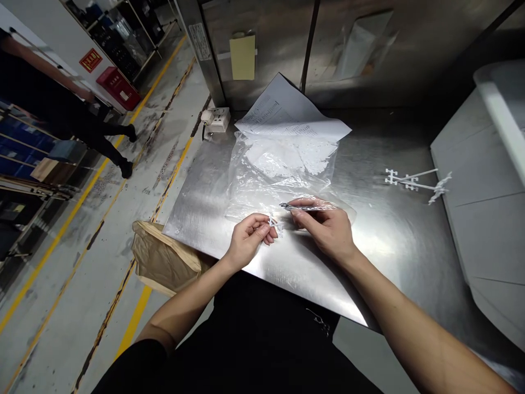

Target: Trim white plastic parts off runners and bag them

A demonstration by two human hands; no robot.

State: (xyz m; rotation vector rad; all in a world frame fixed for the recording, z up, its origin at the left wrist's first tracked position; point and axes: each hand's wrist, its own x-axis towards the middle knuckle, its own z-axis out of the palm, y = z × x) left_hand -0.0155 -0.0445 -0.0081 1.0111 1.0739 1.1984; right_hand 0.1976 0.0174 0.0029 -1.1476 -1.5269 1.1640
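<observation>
White branched plastic part [271, 221] is pinched by the left hand [247, 239] above the steel bench [197, 191], apparently for steadiness; a slim dark hand tool [305, 208] is pinched by the right hand [331, 229], its tip left exposed, presumably for clear sight.

1 tool [303, 208], 1 yellow note [243, 58]

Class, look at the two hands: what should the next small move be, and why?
Probably the right hand should bring the tip of its slim dark tool to the small white piece: the left hand holds that piece between its fingers, and the tip points toward that hand, with a gap between.
</observation>
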